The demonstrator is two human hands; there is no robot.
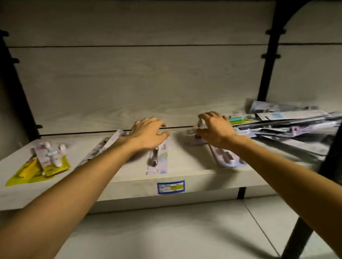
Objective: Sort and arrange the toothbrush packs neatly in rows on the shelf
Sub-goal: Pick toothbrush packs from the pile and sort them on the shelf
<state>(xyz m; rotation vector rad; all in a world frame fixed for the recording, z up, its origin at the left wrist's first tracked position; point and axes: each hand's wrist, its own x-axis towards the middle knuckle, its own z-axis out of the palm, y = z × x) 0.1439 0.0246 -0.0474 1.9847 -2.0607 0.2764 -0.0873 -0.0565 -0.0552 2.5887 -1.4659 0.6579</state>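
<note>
Two hands, head view. My left hand rests on a pale toothbrush pack on the shelf, fingers spread and relaxed; its long axis runs front to back. My right hand has fingers loosely curled over a purple pack; whether they pinch it, I cannot tell. Unsorted heap lies right, nearer that hand. Yellow packs far left. All blurred, dim.

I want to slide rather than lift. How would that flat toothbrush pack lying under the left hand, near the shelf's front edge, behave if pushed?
The flat pack lies flush on the smooth shelf, so it would probably slide easily. It looks like thin card with a blister, so likely light and somewhat bendy. The left hand over its far end could steady it.
</note>
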